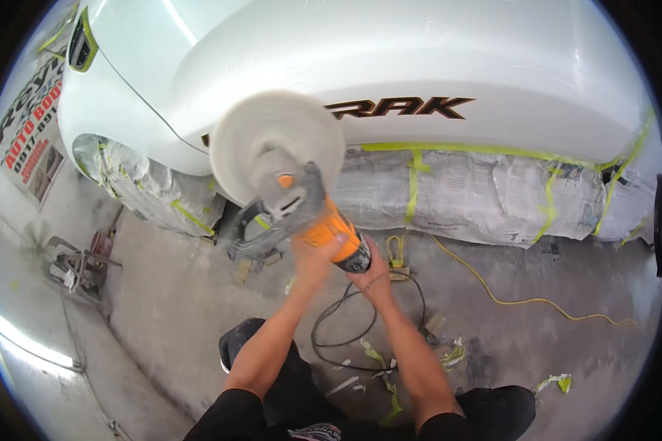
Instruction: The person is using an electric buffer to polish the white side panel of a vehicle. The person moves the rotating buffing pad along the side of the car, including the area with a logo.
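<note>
Concrete floor [154, 272] below, white vehicle panel [493, 55] ahead of the hands, and this looks like buffing in full swing!
Left and ahead, masking sheet [158, 192] wraps the lower bodywork; straight ahead, the white pad [235, 140] blurs over the panel, contact hard to judge. Both hands are clamped on the orange-and-black polisher [331, 224]: left hand [318, 259] around its body, right hand [371, 275] at its tail. Yellow cord [529, 301] right of them. The next pass calls for a flat pad, I'd say.
</note>
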`<state>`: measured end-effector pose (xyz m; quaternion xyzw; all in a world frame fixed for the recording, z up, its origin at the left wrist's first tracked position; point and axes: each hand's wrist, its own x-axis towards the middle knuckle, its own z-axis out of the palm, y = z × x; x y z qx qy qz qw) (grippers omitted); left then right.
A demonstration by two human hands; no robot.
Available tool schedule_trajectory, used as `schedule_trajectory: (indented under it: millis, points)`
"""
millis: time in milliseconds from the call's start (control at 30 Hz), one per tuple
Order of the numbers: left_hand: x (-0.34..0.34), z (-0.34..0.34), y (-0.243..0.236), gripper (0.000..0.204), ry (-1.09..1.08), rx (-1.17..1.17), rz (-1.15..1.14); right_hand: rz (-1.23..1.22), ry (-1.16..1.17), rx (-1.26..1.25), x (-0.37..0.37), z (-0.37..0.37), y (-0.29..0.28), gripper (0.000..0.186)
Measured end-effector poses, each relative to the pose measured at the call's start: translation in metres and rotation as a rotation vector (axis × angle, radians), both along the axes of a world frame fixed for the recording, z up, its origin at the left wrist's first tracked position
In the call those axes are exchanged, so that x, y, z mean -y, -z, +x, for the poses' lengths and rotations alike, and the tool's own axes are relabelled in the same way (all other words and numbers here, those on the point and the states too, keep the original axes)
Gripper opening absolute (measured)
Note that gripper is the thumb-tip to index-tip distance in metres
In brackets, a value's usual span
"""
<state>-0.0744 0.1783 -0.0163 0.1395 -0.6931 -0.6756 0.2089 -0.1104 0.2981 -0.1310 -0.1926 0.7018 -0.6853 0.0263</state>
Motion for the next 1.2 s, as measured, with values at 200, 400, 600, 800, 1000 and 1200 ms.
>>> schedule_trajectory:
  millis: [200,400,600,800,1000,1200]
  points:
    - [-0.012,-0.005,0.013,0.035,0.027,0.203,-0.145,0.076,-0.128,0.18,-0.016,0.003,0.021,0.054]
    - [-0.08,-0.026,0.0,0.05,0.411,0.319,-0.137,-0.026,0.183,0.251,-0.064,0.02,0.032,0.049]
    - [-0.077,-0.022,-0.012,0.075,0.495,0.193,-0.089,-0.066,0.281,-0.037,-0.043,0.009,0.052,0.052]
    - [-0.04,-0.009,0.029,0.071,0.076,-0.027,-0.167,-0.131,0.147,-0.018,0.0,0.018,0.033,0.035]
    - [0.04,0.009,0.031,0.059,0.107,0.011,0.037,0.122,-0.089,0.013,0.04,0.006,-0.001,0.024]
    - [0.043,-0.003,0.024,0.051,-0.169,-0.225,0.08,0.453,-0.042,-0.114,0.042,-0.02,-0.032,0.029]
